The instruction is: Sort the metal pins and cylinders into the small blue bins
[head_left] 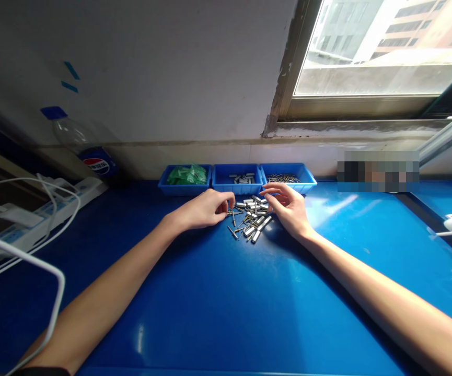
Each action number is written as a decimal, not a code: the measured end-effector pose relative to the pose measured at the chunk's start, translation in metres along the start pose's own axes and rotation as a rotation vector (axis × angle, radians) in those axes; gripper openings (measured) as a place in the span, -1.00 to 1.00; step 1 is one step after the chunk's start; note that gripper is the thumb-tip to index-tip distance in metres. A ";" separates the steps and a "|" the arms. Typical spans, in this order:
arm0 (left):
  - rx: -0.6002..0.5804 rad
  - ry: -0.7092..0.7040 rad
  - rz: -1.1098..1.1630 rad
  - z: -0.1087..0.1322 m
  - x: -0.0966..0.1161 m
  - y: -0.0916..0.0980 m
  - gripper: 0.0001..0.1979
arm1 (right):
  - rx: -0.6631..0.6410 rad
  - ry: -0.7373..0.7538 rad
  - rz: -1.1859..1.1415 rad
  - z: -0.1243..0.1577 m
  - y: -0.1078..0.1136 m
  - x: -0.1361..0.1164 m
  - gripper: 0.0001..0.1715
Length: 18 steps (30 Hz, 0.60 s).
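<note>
A pale wall [171,68] rises behind everything, and a blue desk [210,303] runs up to it, filling the view to its near edge. A window [386,68] is set in the wall, above the right part of the desk's far edge. A white power strip [65,206] slants along toward the desk's left edge, and a bottle [96,162] with a blue cap stands toward the far left corner. Three blue bins, side by side, line the middle of the far edge: the left bin [184,190], the middle bin [236,189] and the right bin [309,184]. Just in front of them, much closer to the far edge than to the near edge, the left hand [208,209] and the right hand [290,209] flank a loose pile of metal parts [251,216]. The left hand has its fingers curled in at the pile's left side; the right hand bends its fingers and thumb over the right side. Whether either one pinches a part, I cannot tell. In the left bin lies a green plastic bag [188,175]. The pile mixes silvery tubes with thinner pins, some brassy; short silvery pieces [245,179] lie in the middle bin, and slim brownish pins [284,178] in the right bin.
</note>
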State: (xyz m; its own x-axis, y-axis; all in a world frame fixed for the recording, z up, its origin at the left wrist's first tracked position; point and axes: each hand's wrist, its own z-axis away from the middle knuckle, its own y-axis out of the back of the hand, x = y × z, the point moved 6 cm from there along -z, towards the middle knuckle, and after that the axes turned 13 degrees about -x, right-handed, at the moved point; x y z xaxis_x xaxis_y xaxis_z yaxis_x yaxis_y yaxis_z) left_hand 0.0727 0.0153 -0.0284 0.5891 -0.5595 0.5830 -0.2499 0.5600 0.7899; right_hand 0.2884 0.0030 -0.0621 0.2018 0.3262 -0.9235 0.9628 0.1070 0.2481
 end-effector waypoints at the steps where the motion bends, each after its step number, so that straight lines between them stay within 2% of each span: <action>1: 0.009 -0.012 0.004 0.001 0.000 0.002 -0.81 | -0.006 -0.004 -0.003 0.000 -0.001 0.000 -0.71; 5: 0.089 -0.084 0.061 0.003 0.004 0.008 -0.85 | -0.110 -0.025 -0.021 0.001 -0.007 -0.001 -0.72; 11: 0.342 -0.214 0.162 0.003 0.015 0.013 -0.94 | -0.228 -0.028 0.029 0.003 -0.013 -0.007 -0.59; 14: 0.375 -0.251 0.175 0.001 0.019 0.009 -0.94 | -0.280 -0.088 -0.076 0.004 -0.018 -0.005 -0.51; 18: 0.383 -0.268 0.168 -0.002 0.021 0.002 -0.96 | -0.260 -0.147 -0.234 0.004 -0.021 -0.001 -0.57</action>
State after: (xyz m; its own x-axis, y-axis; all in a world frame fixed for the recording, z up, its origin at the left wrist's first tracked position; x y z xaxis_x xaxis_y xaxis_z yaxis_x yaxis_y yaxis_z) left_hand 0.0858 0.0059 -0.0144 0.3112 -0.6462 0.6968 -0.6182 0.4193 0.6649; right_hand 0.2683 -0.0031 -0.0672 0.0238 0.1286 -0.9914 0.9121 0.4032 0.0742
